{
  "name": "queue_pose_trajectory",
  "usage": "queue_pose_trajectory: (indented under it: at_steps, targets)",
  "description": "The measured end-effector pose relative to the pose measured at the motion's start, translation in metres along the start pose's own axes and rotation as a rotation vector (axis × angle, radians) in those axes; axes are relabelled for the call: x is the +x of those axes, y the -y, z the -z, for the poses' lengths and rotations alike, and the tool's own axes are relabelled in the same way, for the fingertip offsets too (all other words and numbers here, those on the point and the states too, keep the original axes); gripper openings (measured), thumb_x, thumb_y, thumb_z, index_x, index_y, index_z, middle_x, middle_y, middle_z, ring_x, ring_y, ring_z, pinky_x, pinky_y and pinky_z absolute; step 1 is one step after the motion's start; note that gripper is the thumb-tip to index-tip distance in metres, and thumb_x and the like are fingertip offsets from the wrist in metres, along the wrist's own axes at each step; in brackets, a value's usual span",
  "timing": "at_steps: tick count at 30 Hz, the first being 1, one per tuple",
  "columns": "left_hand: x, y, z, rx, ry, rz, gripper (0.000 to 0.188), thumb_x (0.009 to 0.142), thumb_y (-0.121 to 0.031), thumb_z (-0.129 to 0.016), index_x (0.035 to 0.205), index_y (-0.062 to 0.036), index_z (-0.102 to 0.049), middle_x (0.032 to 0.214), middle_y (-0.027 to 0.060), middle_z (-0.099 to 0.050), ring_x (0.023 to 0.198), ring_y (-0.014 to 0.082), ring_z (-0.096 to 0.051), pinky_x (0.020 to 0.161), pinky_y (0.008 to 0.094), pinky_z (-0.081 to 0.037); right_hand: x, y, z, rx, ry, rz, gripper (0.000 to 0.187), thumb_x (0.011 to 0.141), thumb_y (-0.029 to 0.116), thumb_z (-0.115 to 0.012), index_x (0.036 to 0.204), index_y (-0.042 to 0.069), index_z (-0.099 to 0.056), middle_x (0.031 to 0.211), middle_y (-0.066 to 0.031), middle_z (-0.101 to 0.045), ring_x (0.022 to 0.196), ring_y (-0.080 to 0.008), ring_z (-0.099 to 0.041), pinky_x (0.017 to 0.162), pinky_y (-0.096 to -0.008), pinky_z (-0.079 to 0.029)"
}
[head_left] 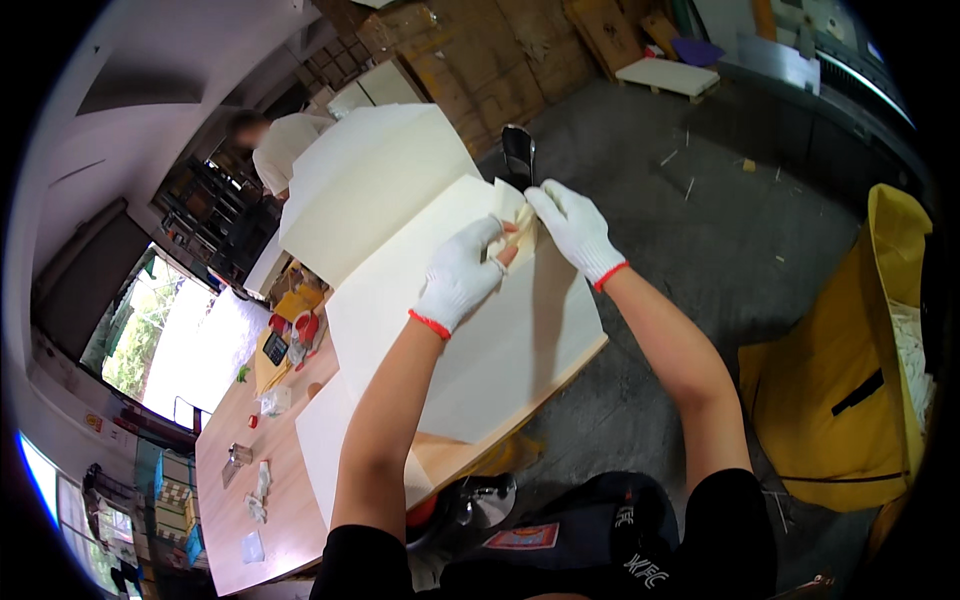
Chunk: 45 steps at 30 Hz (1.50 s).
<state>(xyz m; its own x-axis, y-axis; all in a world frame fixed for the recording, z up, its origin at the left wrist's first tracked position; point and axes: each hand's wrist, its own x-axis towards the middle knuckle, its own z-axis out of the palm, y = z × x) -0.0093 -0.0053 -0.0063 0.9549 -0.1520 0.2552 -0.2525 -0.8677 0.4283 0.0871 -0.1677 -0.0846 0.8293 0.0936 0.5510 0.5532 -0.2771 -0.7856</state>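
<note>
Left hand [462, 268], gloved with bare fingertips showing, is partly curled at the near left of a crumpled cream strip [525, 232], finger and thumb up against it; whether they pinch it, I cannot tell. The strip bunches between my two hands near the right side of a white board [490, 360] on the table [225, 510], its long axis running roughly away from me. From my left hand it lies just to the right; from my right hand [575, 228], just to the left, both hands about equally near. My right hand comes from the other side, fingers bent and pointing inward at the strip's far part, its grip hidden from me. Both forearms reach forward, the left one over the board, the right beyond its edge.
</note>
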Motion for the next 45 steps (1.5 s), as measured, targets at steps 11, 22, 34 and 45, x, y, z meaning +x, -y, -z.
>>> queue_pose_trajectory:
  at_steps: [11, 22, 34, 45]
  targets:
    - [-0.008, 0.009, 0.021, 0.529, 0.065, 0.114, 0.046, 0.089, -0.025, -0.060, 0.133, -0.0114, -0.057, 0.109, 0.0225, -0.070, 0.104, 0.0391, -0.068, 0.085, 0.0512, -0.055, -0.017, 0.037, 0.036, 0.164, -0.097, 0.046, 0.033, 0.101, 0.040, -0.061, 0.108, 0.008, -0.067, 0.077, -0.0020, -0.065, 0.072, -0.0097, -0.062, 0.067, -0.0281, -0.048]
    - [-0.097, 0.122, 0.198, -0.555, -1.059, -0.098, 0.026, 0.092, -0.013, -0.068, 0.111, 0.0047, -0.072, 0.099, 0.0114, -0.073, 0.091, 0.0180, -0.066, 0.087, 0.0328, -0.051, -0.115, 0.170, -0.117, -0.485, 0.513, 0.757, 0.077, 0.088, 0.060, -0.066, 0.134, 0.000, -0.058, 0.137, -0.0209, -0.059, 0.129, -0.0357, -0.054, 0.113, -0.0471, -0.037]
    - [-0.245, 0.186, 0.177, -1.093, -1.478, -0.006, 0.056, 0.096, -0.019, -0.049, 0.146, 0.0051, -0.045, 0.133, 0.0153, -0.057, 0.114, 0.0291, -0.061, 0.095, 0.0412, -0.052, -0.154, 0.178, -0.177, -0.714, 0.512, 0.725, 0.079, 0.082, 0.054, -0.073, 0.138, 0.004, -0.051, 0.138, -0.0129, -0.054, 0.133, -0.0276, -0.047, 0.113, -0.0479, -0.030]
    - [-0.291, 0.189, 0.176, -1.005, -1.514, 0.123, 0.049, 0.105, -0.033, -0.048, 0.146, -0.0062, -0.049, 0.135, 0.0100, -0.060, 0.117, 0.0246, -0.060, 0.099, 0.0394, -0.050, -0.149, 0.200, -0.173, -0.549, 0.313, 0.935, 0.089, 0.080, 0.053, -0.075, 0.149, 0.006, -0.045, 0.139, -0.0150, -0.057, 0.128, -0.0318, -0.054, 0.109, -0.0490, -0.040]
